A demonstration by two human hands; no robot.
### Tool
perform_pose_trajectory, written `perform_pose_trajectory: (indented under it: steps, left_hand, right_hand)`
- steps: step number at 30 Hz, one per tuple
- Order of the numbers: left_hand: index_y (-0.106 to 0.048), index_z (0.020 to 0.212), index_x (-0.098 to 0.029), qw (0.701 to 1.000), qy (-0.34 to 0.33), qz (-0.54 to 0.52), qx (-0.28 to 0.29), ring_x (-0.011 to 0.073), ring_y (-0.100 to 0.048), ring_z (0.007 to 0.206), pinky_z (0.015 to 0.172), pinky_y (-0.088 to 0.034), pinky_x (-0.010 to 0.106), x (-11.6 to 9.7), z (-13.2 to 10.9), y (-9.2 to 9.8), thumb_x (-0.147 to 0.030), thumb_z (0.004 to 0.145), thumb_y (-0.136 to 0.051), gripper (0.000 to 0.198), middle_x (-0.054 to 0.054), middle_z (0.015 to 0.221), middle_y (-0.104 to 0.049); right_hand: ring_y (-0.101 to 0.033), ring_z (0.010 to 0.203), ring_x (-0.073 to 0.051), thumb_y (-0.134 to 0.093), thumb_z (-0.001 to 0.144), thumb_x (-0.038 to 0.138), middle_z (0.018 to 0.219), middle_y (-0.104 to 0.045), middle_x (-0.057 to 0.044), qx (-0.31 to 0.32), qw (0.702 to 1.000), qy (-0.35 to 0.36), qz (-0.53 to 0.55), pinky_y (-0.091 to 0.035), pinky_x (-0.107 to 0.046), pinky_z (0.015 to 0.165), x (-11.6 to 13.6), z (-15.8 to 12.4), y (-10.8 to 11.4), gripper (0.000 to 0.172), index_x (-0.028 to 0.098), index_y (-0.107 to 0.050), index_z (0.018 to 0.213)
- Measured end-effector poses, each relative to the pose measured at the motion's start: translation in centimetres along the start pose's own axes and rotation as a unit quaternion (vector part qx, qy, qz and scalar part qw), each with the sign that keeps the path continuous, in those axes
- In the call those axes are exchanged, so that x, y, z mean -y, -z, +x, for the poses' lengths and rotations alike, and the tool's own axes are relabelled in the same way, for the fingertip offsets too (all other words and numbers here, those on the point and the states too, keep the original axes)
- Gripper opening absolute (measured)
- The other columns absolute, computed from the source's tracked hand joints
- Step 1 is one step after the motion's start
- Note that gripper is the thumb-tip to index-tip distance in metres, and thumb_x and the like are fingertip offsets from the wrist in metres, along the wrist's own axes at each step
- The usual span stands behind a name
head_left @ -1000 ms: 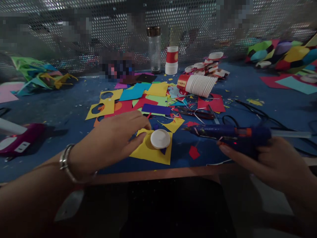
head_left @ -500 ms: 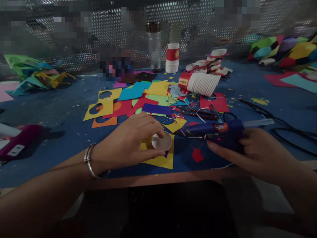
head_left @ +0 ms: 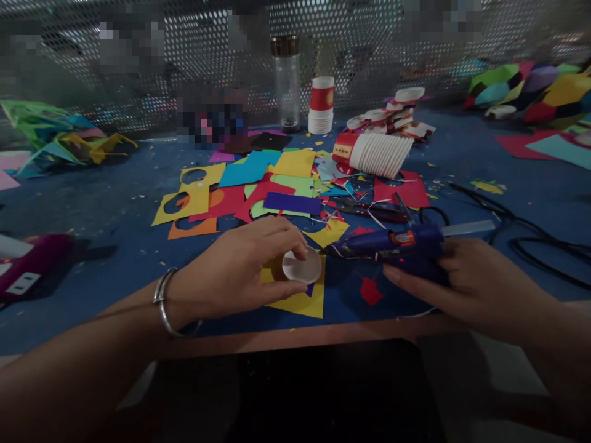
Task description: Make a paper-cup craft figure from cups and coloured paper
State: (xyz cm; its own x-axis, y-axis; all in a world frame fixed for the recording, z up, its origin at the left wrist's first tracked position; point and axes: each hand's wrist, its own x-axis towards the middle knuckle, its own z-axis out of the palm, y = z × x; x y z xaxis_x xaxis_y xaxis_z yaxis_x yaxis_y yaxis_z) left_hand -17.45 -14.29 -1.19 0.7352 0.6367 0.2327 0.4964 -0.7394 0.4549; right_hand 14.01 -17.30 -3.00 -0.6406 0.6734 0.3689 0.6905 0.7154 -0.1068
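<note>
My left hand (head_left: 258, 264), with a silver bangle at the wrist, curls its thumb and fingers round a white round piece (head_left: 302, 267) that looks like a paper cup bottom. Under it lies yellow paper (head_left: 309, 306) with a bit of dark purple showing. A blue hot glue gun (head_left: 415, 249) is gripped in my right hand (head_left: 471, 283). Its nozzle points left and reaches the rim of the white piece; whether they touch I cannot tell. From its back sticks a clear glue stick (head_left: 468, 228), and a small red light glows on its side.
Coloured paper sheets (head_left: 263, 169) and scissors (head_left: 369, 209) lie beyond my hands. Farther back are stacked paper cups (head_left: 373, 154), a glass bottle (head_left: 288, 86) and a mesh screen. A purple glue gun (head_left: 34, 267) lies left. A black cable (head_left: 503, 215) loops at right.
The glue gun and my right hand have shifted slightly left, bringing the nozzle up to the white piece. My left hand keeps its hold. The view has tilted a little.
</note>
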Motion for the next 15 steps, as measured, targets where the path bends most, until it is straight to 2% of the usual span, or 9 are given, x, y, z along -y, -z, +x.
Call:
perform_pose_trajectory:
  steps: [3,5,7,9,11,13,15]
  left_hand:
    - [-0.065,0.107,-0.021,1.000,0.005,0.005,0.008,0.0215,-0.066,0.103,0.084,-0.053,0.033,-0.1,0.0,0.1,-0.030,0.089,-0.076,0.023,0.006,0.113,-0.070]
    - [-0.065,0.107,-0.021,1.000,0.002,0.009,0.010,0.0218,-0.066,0.104,0.085,-0.052,0.034,0.0,0.0,0.1,-0.032,0.090,-0.075,0.023,0.006,0.113,-0.071]
    - [-0.065,0.106,-0.021,1.000,-0.009,0.010,0.008,0.0219,-0.066,0.103,0.086,-0.052,0.034,0.1,0.0,0.1,-0.033,0.092,-0.075,0.022,0.005,0.112,-0.072]
    - [-0.065,0.105,-0.021,1.000,-0.019,0.017,0.003,0.0224,-0.066,0.103,0.086,-0.051,0.035,0.2,0.1,0.0,-0.033,0.091,-0.075,0.021,0.005,0.111,-0.073]
    - [-0.066,0.104,-0.021,0.999,-0.026,0.027,0.000,0.0234,-0.065,0.102,0.087,-0.050,0.036,0.2,0.2,0.1,-0.034,0.091,-0.076,0.021,0.006,0.111,-0.074]
    - [-0.068,0.102,-0.021,0.999,-0.029,0.033,0.002,0.0243,-0.065,0.102,0.088,-0.049,0.037,0.2,0.2,0.2,-0.035,0.091,-0.077,0.021,0.006,0.110,-0.074]
    - [-0.069,0.101,-0.020,0.999,-0.027,0.038,0.007,0.0246,-0.065,0.102,0.088,-0.049,0.038,0.1,0.2,0.3,-0.037,0.091,-0.076,0.021,0.006,0.109,-0.074]
  right_hand:
    - [-0.052,0.047,-0.017,-0.032,0.112,0.027,0.043,-0.051,-0.001,-0.020,0.999,0.037,-0.032,-0.035,-0.033,0.052,-0.1,-0.3,-0.3,0.066,0.024,-0.072,0.060]
    - [-0.047,0.047,-0.017,-0.025,0.112,0.024,0.047,-0.051,-0.002,-0.028,0.997,0.054,-0.049,-0.035,-0.033,0.052,0.0,0.0,0.0,0.069,0.024,-0.072,0.061]
    - [-0.043,0.045,-0.016,-0.029,0.110,0.022,0.049,-0.050,-0.002,-0.014,0.997,0.056,-0.053,-0.036,-0.033,0.050,0.2,0.6,0.7,0.067,0.024,-0.068,0.057]
    - [-0.042,0.044,-0.017,-0.033,0.108,0.019,0.049,-0.049,-0.001,0.021,0.995,0.086,-0.043,-0.035,-0.031,0.048,0.4,1.3,1.4,0.060,0.025,-0.073,0.064]
    - [-0.040,0.043,-0.017,-0.030,0.107,0.014,0.048,-0.047,0.000,0.004,0.992,0.113,-0.063,-0.033,-0.031,0.046,0.5,1.6,1.7,0.062,0.025,-0.074,0.065]
    - [-0.042,0.044,-0.018,-0.024,0.107,0.008,0.048,-0.049,-0.001,-0.041,0.982,0.142,-0.118,-0.034,-0.032,0.048,0.4,1.5,1.5,0.067,0.024,-0.074,0.065]
    - [-0.047,0.048,-0.020,-0.021,0.105,0.004,0.050,-0.054,-0.002,-0.055,0.968,0.183,-0.164,-0.036,-0.032,0.051,0.3,0.9,1.0,0.067,0.024,-0.078,0.076]
